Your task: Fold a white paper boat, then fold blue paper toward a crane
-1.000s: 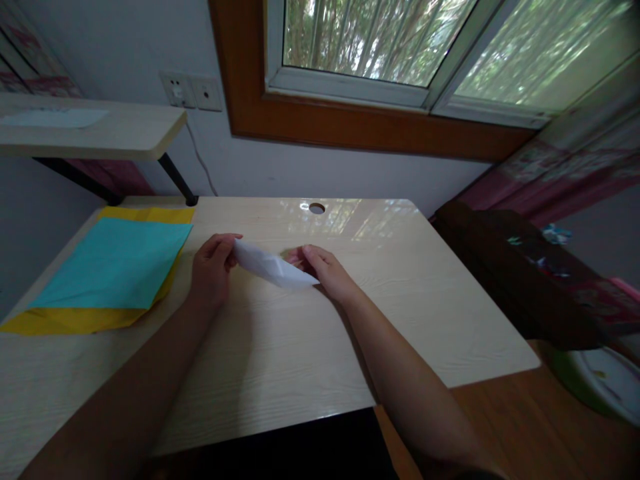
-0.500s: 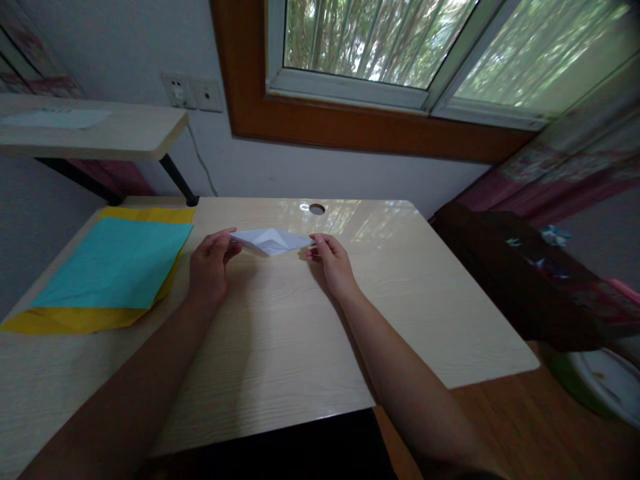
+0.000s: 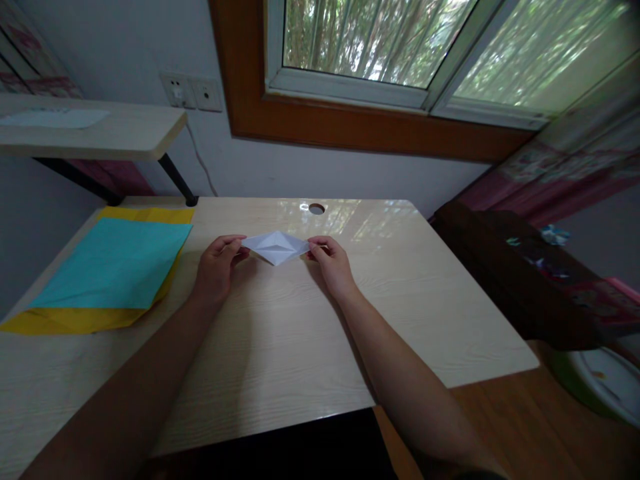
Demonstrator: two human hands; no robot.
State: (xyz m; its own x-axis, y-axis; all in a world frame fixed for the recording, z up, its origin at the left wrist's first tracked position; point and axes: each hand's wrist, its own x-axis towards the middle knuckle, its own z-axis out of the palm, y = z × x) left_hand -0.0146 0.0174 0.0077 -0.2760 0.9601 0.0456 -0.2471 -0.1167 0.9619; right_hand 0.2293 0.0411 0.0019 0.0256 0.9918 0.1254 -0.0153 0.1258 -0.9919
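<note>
Pale worktop (image 3: 280, 333): our left hand (image 3: 216, 267) and right hand (image 3: 333, 261) pinched the folded white paper (image 3: 277, 246) by its tips; next likely pulling it open gently.

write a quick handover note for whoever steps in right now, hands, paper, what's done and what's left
Left hand: pinching the left tip of the folded white paper.
Right hand: pinching its right tip.
The paper is held between both hands just above the desk, near the cable hole.
Done: the white sheet is folded into a small pointed diamond shape.
Left: the teal sheet lies flat on the yellow sheet at the desk's left, both unfolded.
</note>
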